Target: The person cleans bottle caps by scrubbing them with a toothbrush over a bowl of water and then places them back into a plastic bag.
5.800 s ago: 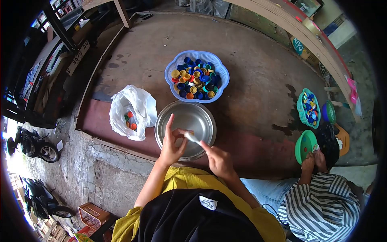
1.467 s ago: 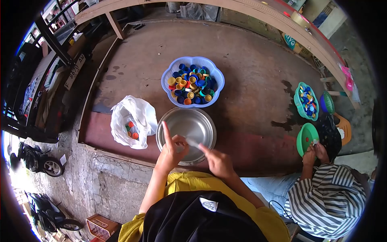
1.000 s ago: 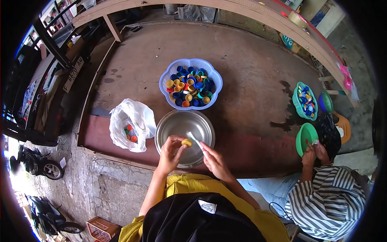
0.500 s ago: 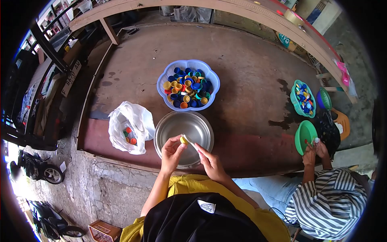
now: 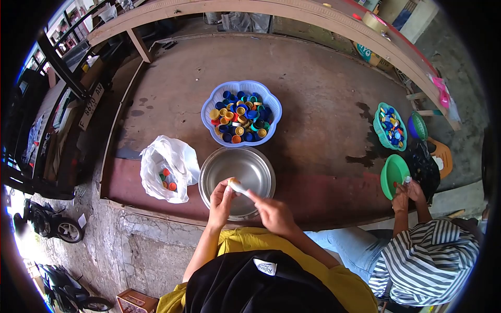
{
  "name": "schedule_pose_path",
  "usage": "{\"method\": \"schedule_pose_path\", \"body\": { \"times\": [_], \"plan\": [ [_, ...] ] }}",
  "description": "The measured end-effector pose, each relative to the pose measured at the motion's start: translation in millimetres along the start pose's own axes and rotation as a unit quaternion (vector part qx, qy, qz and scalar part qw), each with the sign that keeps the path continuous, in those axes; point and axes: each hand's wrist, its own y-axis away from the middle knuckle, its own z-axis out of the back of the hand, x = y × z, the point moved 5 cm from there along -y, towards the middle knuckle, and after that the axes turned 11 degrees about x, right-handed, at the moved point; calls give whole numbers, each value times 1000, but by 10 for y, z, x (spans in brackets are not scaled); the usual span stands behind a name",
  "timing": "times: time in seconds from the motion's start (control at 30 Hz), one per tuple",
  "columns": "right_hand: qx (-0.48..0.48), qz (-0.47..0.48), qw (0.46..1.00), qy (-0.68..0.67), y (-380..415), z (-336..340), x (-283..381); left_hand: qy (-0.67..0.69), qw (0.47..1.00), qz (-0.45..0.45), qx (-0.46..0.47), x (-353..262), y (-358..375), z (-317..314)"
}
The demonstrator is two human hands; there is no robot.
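Between the fingertips of my left hand is a small yellow bottle cap, mostly covered by the fingers. My right hand grips a slim white tool whose far end meets the cap; its exact kind I cannot tell. Both hands are over the near part of a steel bowl. Just beyond it, a blue scalloped basket holds many blue, yellow, green and orange caps. Left of the bowl stands an open white plastic bag with several red and green caps inside.
On the right, a person in a striped shirt works with their hands at a green bowl. Past it are a teal basket of caps and a black bag. A wooden rail runs along the table's far side.
My right hand has turned, bringing the white tool across the cap at a different angle. The cap has tilted in my left fingers and shows less of its yellow side.
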Motion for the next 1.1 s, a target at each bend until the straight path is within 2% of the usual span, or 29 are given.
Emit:
{"method": "schedule_pose_path", "body": {
  "times": [0.03, 0.13, 0.17, 0.27, 0.3, 0.4, 0.43, 0.53, 0.57, 0.67, 0.7, 0.8, 0.83, 0.93, 0.97, 1.0, 1.03, 1.07, 1.1],
  "plan": [
    [-35, 22, 998, -40, -31, -24, 14, 3, 1000, 1, -3, 1, -18, -2],
    [-75, -113, 981, -136, -113, 153, -206, 7, 1000, -1, 25, 29, 2, -21],
    [-101, -105, 983, -109, -106, 168, -259, -7, 1000, -1, -5, 37, 12, -38],
    [-37, -12, 998, -56, -48, -14, -16, -38, 999, 14, -17, 97, 9, 17],
    [-22, -22, 999, -33, -46, -71, 10, -38, 999, 18, -20, 88, -3, 13],
    [-95, -120, 978, -139, -76, 83, -166, -35, 999, 26, -33, 75, 11, -23],
    [-117, -88, 983, -106, -78, 128, -133, -35, 999, 23, -31, 62, 10, -28],
    [-2, -12, 1000, -5, 27, -99, 21, -47, 998, 30, -27, 59, -26, -1],
    [-41, 2, 999, -26, 5, -101, 8, -54, 998, 24, -24, 51, -38, -18],
    [-98, -49, 993, -51, -50, 15, -77, -47, 999, 12, -21, 112, -24, -4],
    [-96, -33, 994, -30, -32, 35, -10, -43, 999, 13, -24, 117, -22, -1],
    [-19, 1, 1000, -11, -3, -78, 42, -49, 998, 18, -28, 81, -33, -21],
    [-5, -19, 1000, 9, -14, -36, 8, -54, 998, 21, -29, 71, -24, -32],
    [-89, -49, 993, -58, -36, 111, 9, -50, 998, 29, -11, 91, -8, -34],
    [-75, -15, 995, -58, -9, 37, 24, -27, 997, 39, -62, 109, 11, -25],
    [-8, 7, 999, -37, -1, -78, 35, -4, 993, 48, -111, 72, 16, -97],
    [-10, 4, 999, -47, -5, -114, 5, 19, 986, 56, -159, 57, 15, -118],
    [-13, 1, 998, -57, -6, -153, -19, 16, 993, 48, -105, 90, -4, -94],
    [-54, -20, 995, -79, -51, -102, -51, 15, 998, 40, -53, 93, -22, -58]
  ]
}}
